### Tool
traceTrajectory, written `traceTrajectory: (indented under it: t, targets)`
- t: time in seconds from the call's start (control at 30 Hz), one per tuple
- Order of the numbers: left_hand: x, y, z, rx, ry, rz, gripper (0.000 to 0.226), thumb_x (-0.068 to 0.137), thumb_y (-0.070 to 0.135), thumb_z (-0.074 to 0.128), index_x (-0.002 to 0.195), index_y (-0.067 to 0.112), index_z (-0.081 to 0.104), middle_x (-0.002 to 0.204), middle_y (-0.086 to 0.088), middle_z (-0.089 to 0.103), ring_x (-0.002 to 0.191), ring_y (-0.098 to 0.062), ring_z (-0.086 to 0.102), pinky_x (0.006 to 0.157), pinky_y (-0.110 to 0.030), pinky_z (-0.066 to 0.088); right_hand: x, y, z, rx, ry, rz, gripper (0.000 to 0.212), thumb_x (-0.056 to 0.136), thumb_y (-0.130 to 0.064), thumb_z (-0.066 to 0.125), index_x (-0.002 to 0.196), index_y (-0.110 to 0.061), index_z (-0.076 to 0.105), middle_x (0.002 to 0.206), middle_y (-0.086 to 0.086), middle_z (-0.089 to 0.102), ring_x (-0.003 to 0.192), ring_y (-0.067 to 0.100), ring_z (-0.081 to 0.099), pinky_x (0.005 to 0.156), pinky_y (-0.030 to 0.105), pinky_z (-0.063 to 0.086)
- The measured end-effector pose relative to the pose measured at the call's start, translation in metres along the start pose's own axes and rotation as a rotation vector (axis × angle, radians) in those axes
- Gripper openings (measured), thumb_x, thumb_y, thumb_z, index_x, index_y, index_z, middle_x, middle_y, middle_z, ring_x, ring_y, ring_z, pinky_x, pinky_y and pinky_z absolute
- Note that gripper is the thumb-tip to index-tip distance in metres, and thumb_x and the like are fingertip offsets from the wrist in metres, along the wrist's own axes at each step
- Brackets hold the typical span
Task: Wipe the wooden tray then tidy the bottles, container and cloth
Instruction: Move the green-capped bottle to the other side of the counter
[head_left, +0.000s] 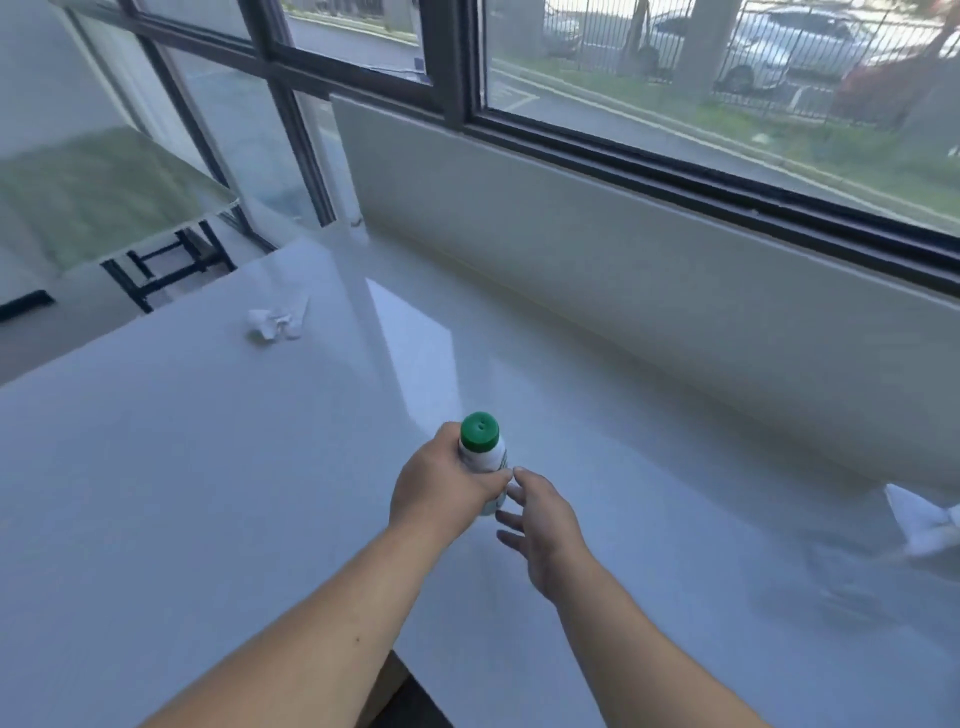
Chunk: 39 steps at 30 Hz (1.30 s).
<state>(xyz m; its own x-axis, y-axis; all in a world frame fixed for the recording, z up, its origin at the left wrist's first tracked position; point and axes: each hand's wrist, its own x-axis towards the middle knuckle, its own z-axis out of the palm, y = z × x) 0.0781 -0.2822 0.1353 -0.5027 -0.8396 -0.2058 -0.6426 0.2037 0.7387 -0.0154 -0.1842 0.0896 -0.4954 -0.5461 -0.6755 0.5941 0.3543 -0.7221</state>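
One bottle (484, 462), white with a green cap (480, 432), stands upright over the pale counter (208, 467), gripped around its body by the left hand (441, 483); its contents cannot be seen. The right hand (545, 525) is beside it with fingers loosely spread, fingertips at the bottle's lower part. A crumpled white cloth (275, 325) lies well apart, far left. At the right edge a blurred white object (924, 525) is cut off and unidentifiable.

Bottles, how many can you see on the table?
1. The white bottle with a green cap is near the middle of the table, held by the left hand. Others may be out of view.
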Motion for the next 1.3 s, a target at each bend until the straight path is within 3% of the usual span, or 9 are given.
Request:
traceTrajectory:
  t: [0.13, 0.27, 0.5, 0.67, 0.83, 0.97, 1.07, 1.23, 1.3]
  targets:
    - [-0.005, -0.066, -0.09, -0.025, 0.089, -0.086, 0.043, 0.067, 0.053, 0.081, 0.098, 0.039, 0.055, 0.088, 0.019, 0.066, 0.082, -0.004, 0.063, 0.064, -0.029, 0.049, -0.015, 0.019, 0.109, -0.091, -0.109, 0.026, 0.02, 0.096, -0.036, 0.055, 0.109, -0.029, 0.068, 0.12, -0.008, 0.066, 0.105, 0.021, 0.069, 0.097, 0.045, 0.057]
    - [-0.019, -0.142, -0.183, -0.03, 0.185, -0.178, 0.041, 0.069, 0.048, 0.079, 0.101, 0.04, 0.055, 0.086, 0.019, 0.067, 0.078, -0.001, 0.062, 0.061, -0.027, 0.048, -0.037, 0.053, 0.223, -0.158, -0.23, 0.049, 0.023, 0.093, -0.037, 0.059, 0.112, -0.029, 0.069, 0.125, -0.008, 0.066, 0.106, 0.02, 0.069, 0.099, 0.045, 0.056]
    - [-0.082, -0.298, -0.329, -0.081, 0.38, -0.346, 0.047, 0.069, 0.054, 0.082, 0.104, 0.04, 0.055, 0.09, 0.021, 0.066, 0.082, 0.002, 0.06, 0.063, -0.026, 0.046, -0.081, 0.151, 0.411, -0.296, -0.407, 0.108, 0.038, 0.098, -0.039, 0.055, 0.131, -0.023, 0.063, 0.134, -0.001, 0.063, 0.11, 0.025, 0.068, 0.102, 0.048, 0.054]
    - [-0.134, -0.391, -0.401, -0.071, 0.474, -0.46, 0.047, 0.069, 0.058, 0.08, 0.104, 0.04, 0.055, 0.089, 0.02, 0.064, 0.082, -0.001, 0.06, 0.062, -0.027, 0.045, -0.116, 0.223, 0.511, -0.418, -0.525, 0.153, 0.038, 0.099, -0.039, 0.053, 0.132, -0.022, 0.061, 0.135, 0.001, 0.062, 0.11, 0.026, 0.068, 0.102, 0.048, 0.055]
    - [-0.171, -0.457, -0.436, -0.063, 0.509, -0.554, 0.046, 0.072, 0.054, 0.081, 0.105, 0.037, 0.054, 0.089, 0.019, 0.063, 0.084, -0.012, 0.063, 0.064, -0.029, 0.046, -0.145, 0.278, 0.569, -0.527, -0.578, 0.182, 0.025, 0.097, -0.038, 0.052, 0.114, -0.028, 0.067, 0.129, -0.002, 0.064, 0.105, 0.022, 0.069, 0.097, 0.043, 0.056]
    - [-0.189, -0.488, -0.443, -0.105, 0.529, -0.594, 0.045, 0.071, 0.053, 0.081, 0.104, 0.038, 0.054, 0.085, 0.02, 0.063, 0.078, -0.004, 0.06, 0.058, -0.025, 0.041, -0.151, 0.306, 0.591, -0.585, -0.574, 0.182, 0.023, 0.097, -0.038, 0.051, 0.11, -0.029, 0.068, 0.124, -0.003, 0.066, 0.104, 0.022, 0.069, 0.098, 0.045, 0.056]
    - [-0.195, -0.501, -0.445, -0.121, 0.532, -0.61, 0.045, 0.071, 0.052, 0.082, 0.102, 0.038, 0.053, 0.085, 0.02, 0.062, 0.078, -0.007, 0.059, 0.058, -0.024, 0.039, -0.151, 0.317, 0.6, -0.629, -0.568, 0.167, 0.023, 0.097, -0.037, 0.049, 0.108, -0.029, 0.068, 0.12, -0.003, 0.068, 0.103, 0.021, 0.07, 0.098, 0.045, 0.056]
    - [-0.196, -0.514, -0.446, -0.148, 0.521, -0.604, 0.048, 0.068, 0.055, 0.081, 0.104, 0.037, 0.053, 0.091, 0.019, 0.063, 0.088, -0.014, 0.063, 0.066, -0.03, 0.047, -0.151, 0.324, 0.605, -0.665, -0.543, 0.137, 0.024, 0.096, -0.037, 0.049, 0.107, -0.029, 0.069, 0.112, -0.006, 0.069, 0.1, 0.019, 0.071, 0.097, 0.046, 0.057]
    - [-0.198, -0.516, -0.447, -0.173, 0.493, -0.579, 0.059, 0.067, 0.059, 0.083, 0.113, 0.039, 0.053, 0.102, 0.019, 0.065, 0.096, -0.014, 0.064, 0.076, -0.033, 0.053, -0.151, 0.323, 0.604, -0.675, -0.544, 0.131, 0.025, 0.097, -0.039, 0.049, 0.111, -0.03, 0.067, 0.115, -0.006, 0.066, 0.103, 0.02, 0.069, 0.098, 0.046, 0.056]
